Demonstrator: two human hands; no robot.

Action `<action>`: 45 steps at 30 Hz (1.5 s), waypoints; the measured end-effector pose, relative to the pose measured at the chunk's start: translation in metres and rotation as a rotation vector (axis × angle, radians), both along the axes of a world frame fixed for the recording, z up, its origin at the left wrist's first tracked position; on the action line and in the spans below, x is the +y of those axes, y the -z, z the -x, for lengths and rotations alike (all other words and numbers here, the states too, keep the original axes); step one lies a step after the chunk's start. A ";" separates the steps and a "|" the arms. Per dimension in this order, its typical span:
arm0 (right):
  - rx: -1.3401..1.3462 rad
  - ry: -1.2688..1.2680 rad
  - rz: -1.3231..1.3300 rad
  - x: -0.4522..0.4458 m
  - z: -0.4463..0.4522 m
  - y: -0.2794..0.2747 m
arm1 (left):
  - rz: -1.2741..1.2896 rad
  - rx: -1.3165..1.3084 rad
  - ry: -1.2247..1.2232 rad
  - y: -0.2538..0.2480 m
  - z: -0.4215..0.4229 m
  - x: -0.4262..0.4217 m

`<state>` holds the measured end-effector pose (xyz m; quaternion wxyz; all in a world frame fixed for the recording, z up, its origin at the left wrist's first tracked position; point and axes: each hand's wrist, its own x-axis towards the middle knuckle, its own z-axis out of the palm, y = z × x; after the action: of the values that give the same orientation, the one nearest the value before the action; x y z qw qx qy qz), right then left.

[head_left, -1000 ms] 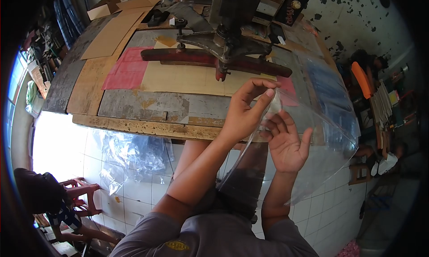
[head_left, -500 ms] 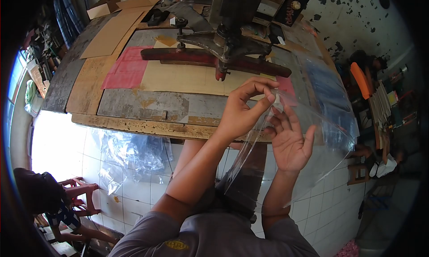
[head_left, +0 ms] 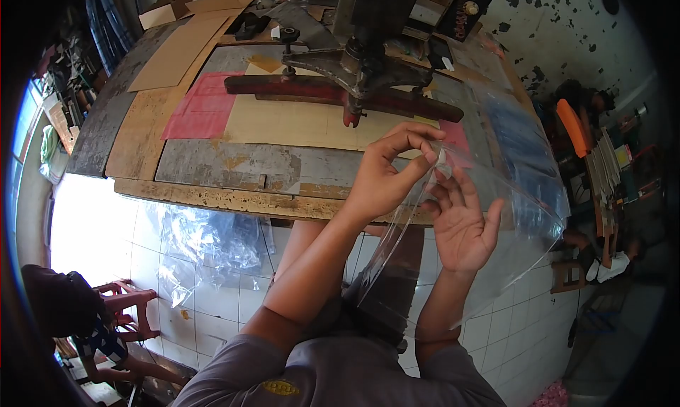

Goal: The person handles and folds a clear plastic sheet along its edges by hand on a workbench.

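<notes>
My left hand (head_left: 393,170) is closed in a pinch at the upper edge of a clear plastic sheet (head_left: 496,283), which hangs down in front of my body and forearm. By its fingertips a small whitish piece (head_left: 443,168) shows at the sheet's corner; what it is I cannot make out. My right hand (head_left: 464,230) lies against the sheet, palm up and thumb spread, with the fingers loosely bent close to the pinched corner. Whether it is behind the plastic or between layers I cannot tell.
Ahead stands a press with a dark red bar (head_left: 297,95) over a yellowish board (head_left: 283,127) and pink sheets (head_left: 202,106) on a worn table (head_left: 234,165). Stacked clear plastic (head_left: 520,145) lies right. Crumpled plastic (head_left: 209,248) is on the floor. Another person (head_left: 64,301) sits at left.
Both hands stay almost in place, with only a slight shift of the fingers at the sheet's corner. A little more of the whitish piece shows there.
</notes>
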<state>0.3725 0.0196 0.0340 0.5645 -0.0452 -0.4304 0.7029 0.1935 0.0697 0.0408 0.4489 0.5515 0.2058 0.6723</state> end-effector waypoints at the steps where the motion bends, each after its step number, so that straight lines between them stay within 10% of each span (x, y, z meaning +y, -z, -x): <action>1: -0.001 0.001 0.001 0.000 0.000 0.000 | -0.005 0.009 -0.003 0.000 0.000 0.000; 45: 0.219 -0.619 0.294 -0.031 0.009 0.039 | 0.242 -0.093 -0.030 0.012 -0.010 0.006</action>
<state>0.3631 -0.0118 -0.0045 0.3553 0.0824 -0.2550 0.8955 0.2033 0.0755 0.0285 0.5111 0.4584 0.2726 0.6740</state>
